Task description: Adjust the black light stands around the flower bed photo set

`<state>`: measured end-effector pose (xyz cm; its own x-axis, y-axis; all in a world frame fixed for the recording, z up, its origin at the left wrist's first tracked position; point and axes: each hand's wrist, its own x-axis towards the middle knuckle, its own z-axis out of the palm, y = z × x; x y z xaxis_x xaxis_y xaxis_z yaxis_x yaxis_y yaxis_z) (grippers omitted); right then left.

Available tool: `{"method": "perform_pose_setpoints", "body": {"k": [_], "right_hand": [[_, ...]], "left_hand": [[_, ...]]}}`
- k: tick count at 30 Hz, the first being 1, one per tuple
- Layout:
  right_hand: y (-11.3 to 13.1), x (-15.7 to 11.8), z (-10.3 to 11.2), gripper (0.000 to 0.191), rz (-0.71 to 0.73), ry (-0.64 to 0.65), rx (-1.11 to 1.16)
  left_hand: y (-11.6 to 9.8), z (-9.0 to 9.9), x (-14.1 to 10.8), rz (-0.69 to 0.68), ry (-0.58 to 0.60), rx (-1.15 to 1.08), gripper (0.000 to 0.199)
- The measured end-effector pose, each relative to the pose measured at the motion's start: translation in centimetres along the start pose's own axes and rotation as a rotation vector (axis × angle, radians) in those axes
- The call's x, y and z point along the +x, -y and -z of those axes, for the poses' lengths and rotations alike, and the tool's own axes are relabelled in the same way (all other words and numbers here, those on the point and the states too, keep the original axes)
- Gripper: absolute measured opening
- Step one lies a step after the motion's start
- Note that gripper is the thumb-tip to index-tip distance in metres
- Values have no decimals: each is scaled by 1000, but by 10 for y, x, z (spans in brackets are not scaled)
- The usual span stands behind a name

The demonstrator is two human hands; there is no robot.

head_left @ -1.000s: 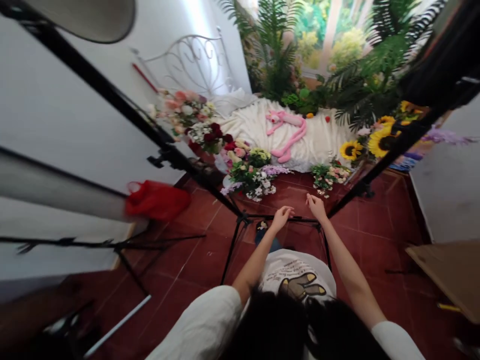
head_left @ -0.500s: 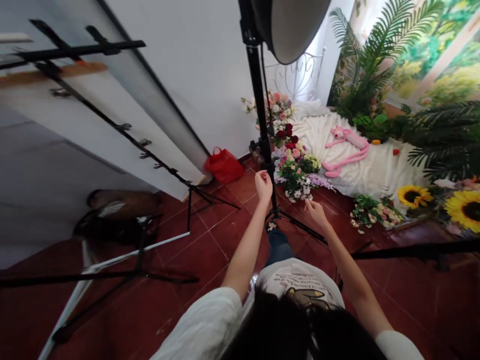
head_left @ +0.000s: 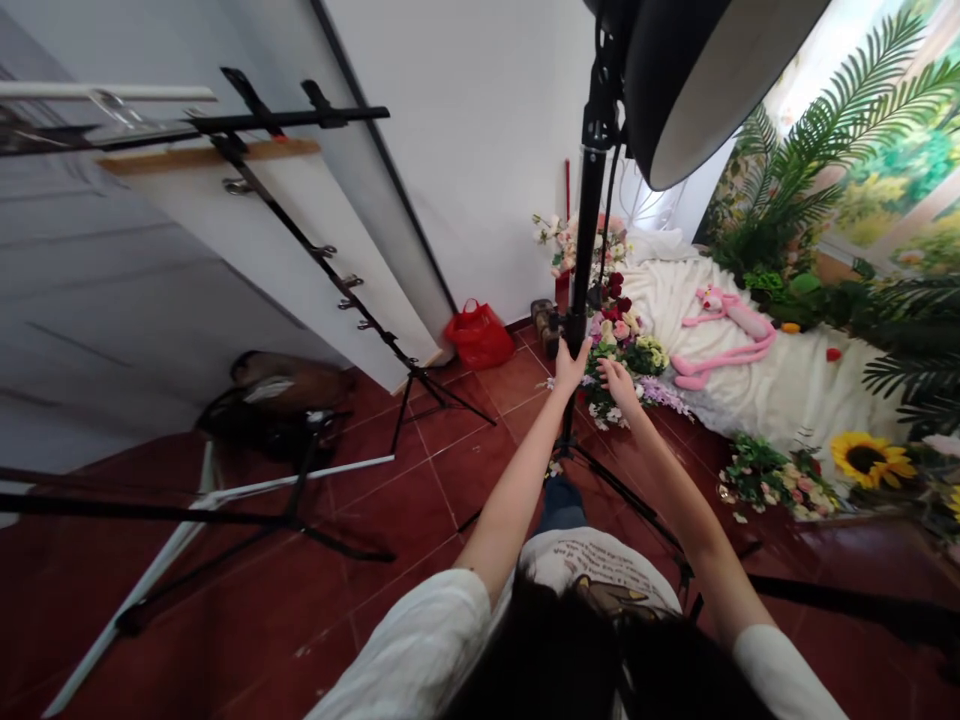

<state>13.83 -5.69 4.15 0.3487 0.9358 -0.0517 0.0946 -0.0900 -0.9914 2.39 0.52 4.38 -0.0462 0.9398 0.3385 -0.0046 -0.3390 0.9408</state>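
Observation:
A black light stand [head_left: 589, 225] rises in front of me, carrying a large round lamp shade [head_left: 701, 100] with a pale inner side. My left hand [head_left: 571, 370] is on the pole just below its dark collar, thumb and fingers on either side of it; the far side of the grip is hidden. To the right of the pole is my right hand [head_left: 619, 386], fingers apart and holding nothing, in front of artificial flowers [head_left: 611, 330]. The stand's legs spread on the floor near my foot.
A red bag [head_left: 480, 335] lies by the wall. At left, a black clip stand [head_left: 300, 235] holds white boards, with tripod legs and a white pole [head_left: 300, 478] across the tiles. At right, a pink plush toy [head_left: 739, 325] rests on white cloth [head_left: 660, 290] beside sunflowers [head_left: 870, 460].
My left hand has moved onto the pole, and my right hand has come closer to it with its fingers spread. The view has shifted, so the surroundings sit farther right.

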Motion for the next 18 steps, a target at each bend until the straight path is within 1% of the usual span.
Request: {"method": "perform_pose_setpoints", "body": {"k": [2,4,6,9,12,16,18], "right_hand": [[11,20,-7,44,-82,-11,-17],[19,35,-14,46,-172,-1,-2],[25,46,-21,46,-216,29,51],[27,53,-33,43,-206,47,116],[24,53,-41,45,-178,21,118],[20,50,-42,51,-162,-28,138],[20,50,-40,54,-97,-7,97]], "left_hand": [[4,-2,3,73,-46,-22,57],[7,-3,6,125,-54,-40,53],[10,-4,7,159,-51,-62,48],[14,-7,9,157,-68,-67,44],[17,-10,8,120,-89,-44,43],[16,-8,7,84,-75,-23,47],[15,-7,5,84,-63,-17,48]]}}
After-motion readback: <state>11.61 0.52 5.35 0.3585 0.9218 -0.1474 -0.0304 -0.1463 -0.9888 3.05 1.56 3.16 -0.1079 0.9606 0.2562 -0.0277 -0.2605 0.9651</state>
